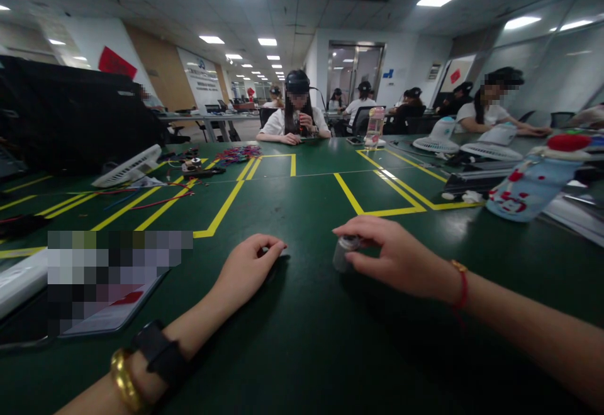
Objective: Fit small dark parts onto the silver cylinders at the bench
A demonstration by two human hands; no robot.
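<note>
My right hand [384,251] has its thumb and fingers around a small clear bottle [343,255] with a greyish top, close above or on the green table [302,327]. To the left of it, my left hand [250,264] is closed in a pinch over the table, thumb against the fingers. A small pale thing shows at its fingertips, too little of it to name. A space of bare green surface separates the two hands.
At the left lies a flat pouch [136,295] beside a white object [23,283]. Wires [238,154] and a white fan [129,166] sit further back. A blue bottle [533,179] stands right, near more fans [436,138]. A person [295,113] sits opposite.
</note>
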